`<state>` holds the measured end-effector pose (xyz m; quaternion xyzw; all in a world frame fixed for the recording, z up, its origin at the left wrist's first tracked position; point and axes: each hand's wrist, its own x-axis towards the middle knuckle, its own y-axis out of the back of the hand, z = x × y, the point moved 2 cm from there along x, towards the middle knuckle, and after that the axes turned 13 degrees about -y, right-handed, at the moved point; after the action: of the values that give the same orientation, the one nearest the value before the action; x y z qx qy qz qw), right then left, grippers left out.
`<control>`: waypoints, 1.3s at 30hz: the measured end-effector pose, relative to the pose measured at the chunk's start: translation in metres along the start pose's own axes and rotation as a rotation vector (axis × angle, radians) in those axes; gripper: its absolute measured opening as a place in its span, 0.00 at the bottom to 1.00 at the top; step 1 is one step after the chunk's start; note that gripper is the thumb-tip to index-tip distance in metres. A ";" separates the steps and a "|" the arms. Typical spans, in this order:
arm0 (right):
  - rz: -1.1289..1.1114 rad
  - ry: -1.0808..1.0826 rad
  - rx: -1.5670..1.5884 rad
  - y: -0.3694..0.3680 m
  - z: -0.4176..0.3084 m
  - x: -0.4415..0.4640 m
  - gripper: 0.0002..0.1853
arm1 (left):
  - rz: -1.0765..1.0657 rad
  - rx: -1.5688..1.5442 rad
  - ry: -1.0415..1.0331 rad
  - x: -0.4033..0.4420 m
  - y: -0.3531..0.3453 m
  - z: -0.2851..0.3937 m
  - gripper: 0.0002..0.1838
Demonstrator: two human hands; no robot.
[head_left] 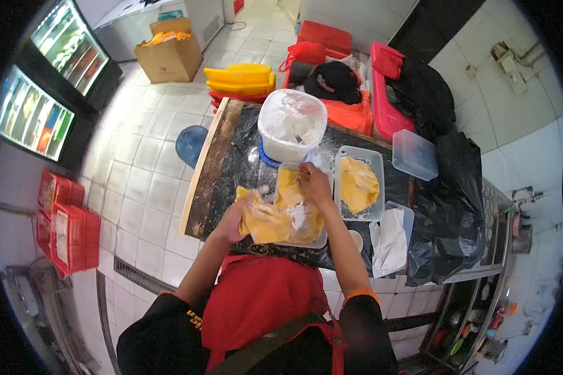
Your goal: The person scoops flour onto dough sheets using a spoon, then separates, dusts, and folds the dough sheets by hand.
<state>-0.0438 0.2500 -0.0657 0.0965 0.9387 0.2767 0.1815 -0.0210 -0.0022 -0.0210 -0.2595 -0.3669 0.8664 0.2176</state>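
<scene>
My left hand (234,220) grips the left edge of a floppy stack of yellow dough sheets (266,226), blurred and dusted white. The stack lies partly over a clear plastic container (319,242) at the table's near side. My right hand (316,183) is closed above the container's far end, beside more yellow sheet (289,187); what its fingers hold, if anything, is hidden. Just beyond stands a white tub (280,145) of white powder with a utensil handle in it. Right of my right forearm, a second clear container (374,215) holds folded yellow sheets (358,185).
Black plastic covers the table (244,147). A clear lid or box (415,154), white paper (388,240) and a small cup (356,240) lie to the right. Yellow and red crates (241,80) and a black cap (333,81) stand behind. A blue water jug (191,145) is on the floor.
</scene>
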 end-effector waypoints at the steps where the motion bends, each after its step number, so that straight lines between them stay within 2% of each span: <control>1: 0.172 0.104 -0.191 0.003 -0.010 -0.011 0.15 | -0.023 -0.171 -0.056 -0.002 -0.002 0.001 0.28; 2: 0.350 0.217 -0.376 0.006 -0.023 -0.020 0.14 | -0.026 -0.188 -0.079 -0.001 0.005 0.000 0.30; 3: 0.341 0.225 -0.374 0.007 -0.036 -0.029 0.14 | -0.018 -0.188 -0.089 -0.002 0.001 0.004 0.30; 5: 0.445 0.341 -0.146 0.015 -0.065 -0.063 0.14 | -0.073 -0.289 -0.174 -0.003 -0.022 0.012 0.30; 6: 0.285 0.231 0.099 0.018 -0.079 -0.082 0.13 | -0.070 -0.325 -0.184 -0.003 -0.029 0.015 0.27; 7: 0.284 0.230 0.097 0.021 -0.087 -0.096 0.13 | -0.069 -0.327 -0.185 -0.002 -0.031 0.017 0.27; 9: 0.248 0.391 -0.058 0.024 -0.099 -0.117 0.13 | -0.115 -0.453 -0.105 -0.002 -0.036 0.018 0.27; 13: 0.342 0.513 -0.200 0.030 -0.108 -0.130 0.14 | -0.193 -0.573 0.010 0.006 -0.033 0.007 0.29; 15: 0.336 0.467 -0.170 0.028 -0.099 -0.133 0.14 | -0.153 -0.300 -0.029 0.008 -0.034 0.001 0.26; 16: 0.322 0.427 -0.141 0.026 -0.093 -0.134 0.13 | -0.158 -0.295 -0.025 0.010 -0.035 -0.002 0.26; 17: 0.328 0.424 -0.140 0.023 -0.089 -0.135 0.13 | -0.327 0.434 -0.346 0.011 -0.036 0.000 0.23; 18: 0.302 0.231 0.106 0.020 -0.080 -0.134 0.13 | -0.475 1.170 -0.659 0.009 -0.044 0.001 0.20; 19: 0.272 0.038 0.351 0.017 -0.071 -0.133 0.12 | -0.484 1.169 -0.659 0.011 -0.050 -0.005 0.20; 20: 0.281 0.034 0.351 0.012 -0.064 -0.134 0.12 | -0.212 0.673 -0.440 0.015 -0.054 -0.015 0.17; 21: 0.281 0.016 0.481 0.009 -0.058 -0.135 0.12 | 0.054 0.178 -0.207 0.015 -0.056 -0.023 0.15; 22: 0.281 -0.002 0.611 0.007 -0.051 -0.137 0.12 | 0.048 0.178 -0.199 0.013 -0.060 -0.024 0.15; 26: 0.361 -0.054 0.669 0.010 -0.032 -0.152 0.13 | 0.047 0.289 -0.200 0.009 -0.067 -0.029 0.14; 29: 0.270 -0.167 0.525 0.025 -0.008 -0.173 0.15 | 0.069 0.350 -0.187 0.008 -0.065 -0.027 0.14; 31: 0.584 -0.018 -0.109 0.043 0.014 -0.193 0.17 | 0.068 0.349 -0.184 0.011 -0.062 -0.023 0.15; 32: 0.581 -0.014 -0.113 0.046 0.026 -0.203 0.17 | 0.074 0.373 -0.168 0.013 -0.057 -0.023 0.15; 34: 0.678 -0.265 -0.513 0.046 0.052 -0.223 0.20 | 0.086 0.394 -0.155 0.016 -0.053 -0.021 0.15; 35: 0.675 -0.265 -0.515 0.042 0.061 -0.229 0.20 | 0.084 0.379 -0.148 0.016 -0.053 -0.020 0.15; 37: 0.559 -0.461 -0.693 0.038 0.068 -0.236 0.22 | 0.076 0.365 -0.136 0.016 -0.056 -0.021 0.16; 39: 0.537 -0.432 -0.591 0.041 0.062 -0.233 0.21 | 0.015 0.419 -0.141 0.016 -0.063 -0.023 0.14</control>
<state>0.1970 0.2486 -0.0241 0.3361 0.7019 0.5435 0.3147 -0.0072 0.0589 0.0083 -0.1499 -0.1912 0.9413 0.2343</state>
